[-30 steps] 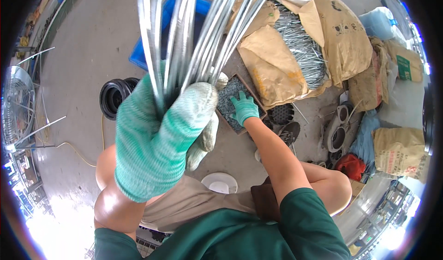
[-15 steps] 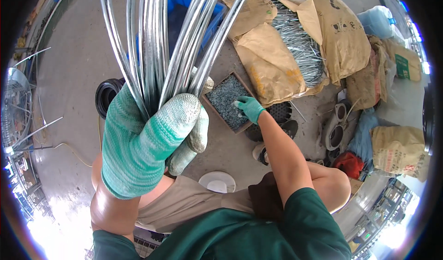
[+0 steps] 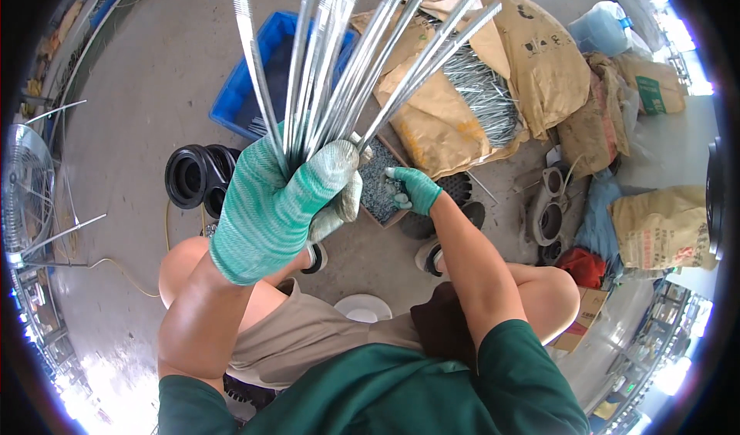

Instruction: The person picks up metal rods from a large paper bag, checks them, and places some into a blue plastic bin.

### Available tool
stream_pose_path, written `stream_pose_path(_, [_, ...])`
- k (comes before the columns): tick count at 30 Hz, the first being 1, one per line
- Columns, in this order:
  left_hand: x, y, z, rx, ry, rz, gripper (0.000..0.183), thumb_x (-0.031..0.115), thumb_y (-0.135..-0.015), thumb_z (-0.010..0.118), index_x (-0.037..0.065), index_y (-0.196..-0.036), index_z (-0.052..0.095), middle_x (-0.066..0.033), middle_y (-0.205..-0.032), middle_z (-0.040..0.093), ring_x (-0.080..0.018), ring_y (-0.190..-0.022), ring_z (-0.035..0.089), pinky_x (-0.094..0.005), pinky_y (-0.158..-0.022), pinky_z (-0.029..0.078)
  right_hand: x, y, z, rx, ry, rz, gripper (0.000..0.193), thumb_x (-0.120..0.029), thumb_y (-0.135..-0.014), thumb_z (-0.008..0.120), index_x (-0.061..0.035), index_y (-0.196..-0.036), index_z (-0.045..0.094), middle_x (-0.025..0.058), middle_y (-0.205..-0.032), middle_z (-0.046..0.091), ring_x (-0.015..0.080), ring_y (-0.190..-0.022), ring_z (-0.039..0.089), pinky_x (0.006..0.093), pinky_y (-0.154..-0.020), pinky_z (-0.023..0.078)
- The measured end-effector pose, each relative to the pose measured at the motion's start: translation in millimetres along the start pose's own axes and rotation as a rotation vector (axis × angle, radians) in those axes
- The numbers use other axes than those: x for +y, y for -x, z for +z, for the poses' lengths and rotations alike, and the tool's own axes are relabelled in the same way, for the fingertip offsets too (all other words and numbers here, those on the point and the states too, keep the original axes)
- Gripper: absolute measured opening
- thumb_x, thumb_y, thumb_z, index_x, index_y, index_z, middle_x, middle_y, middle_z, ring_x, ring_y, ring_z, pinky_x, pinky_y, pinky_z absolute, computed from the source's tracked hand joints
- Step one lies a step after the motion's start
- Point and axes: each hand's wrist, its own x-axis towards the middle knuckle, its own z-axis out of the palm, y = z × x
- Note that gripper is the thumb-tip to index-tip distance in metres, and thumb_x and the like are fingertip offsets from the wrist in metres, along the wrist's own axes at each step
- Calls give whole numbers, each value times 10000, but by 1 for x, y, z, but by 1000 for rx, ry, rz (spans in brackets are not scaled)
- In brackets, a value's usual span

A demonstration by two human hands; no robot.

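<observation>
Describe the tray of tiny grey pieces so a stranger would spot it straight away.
Start at the large, open brown paper sack, upper right, full of thin silvery rods. Just off its lower-left side sits a low brown-rimmed tray, with the gloved right hand at its right edge. Unlike the larger blue bin, it holds tiny grey pieces.

Far left: wire-guarded fan (image 3: 27,177); thin yellowish hose (image 3: 127,275) curving over grey floor (image 3: 123,150). Left of centre: black ring-shaped parts (image 3: 173,174), close together. Lower centre: round white dish-like object (image 3: 364,308). Upper right: translucent bluish jug (image 3: 600,32), near a tan sack (image 3: 667,88) with a green panel. Right: crumpled blue plastic (image 3: 599,219), just beside a red bag (image 3: 582,265); cardboard box (image 3: 584,315) below; grey casting (image 3: 550,201) with round openings to the left; red-printed sack (image 3: 659,223).
</observation>
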Motion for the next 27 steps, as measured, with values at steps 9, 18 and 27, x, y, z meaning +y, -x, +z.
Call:
stream_pose_path(9, [-16,7,-3,-113,-76,127,246,261,-940,666,41,-1036,614,-44,-704,626,-60,-500,496,-193,-417,349,-48,92,57,-130,31,-151,204,-282,-956,599,-92,-1025,626,34,-855,653,142,-651,630,272,-541,524])
stream_pose_path(18, [-39,18,-10,-193,-163,137,244,252,-936,679,57,-1066,613,-39,-742,651,-62,-546,538,-190,-450,384,-88,227,156,-40,114,-549,201,-228,-1004,557,-44,-1074,592,27,-847,610,102,-628,578,220,-461,405])
stream_pose_path(27, [-53,17,-3,-184,-386,170,258,270,-924,696,46,-1026,617,-29,-734,657,-50,-581,547,-196,-499,418,-82,253,165,-179,-161,-803,208,-230,-999,564,-45,-1091,593,30,-845,607,97,-589,534,189,-391,325])
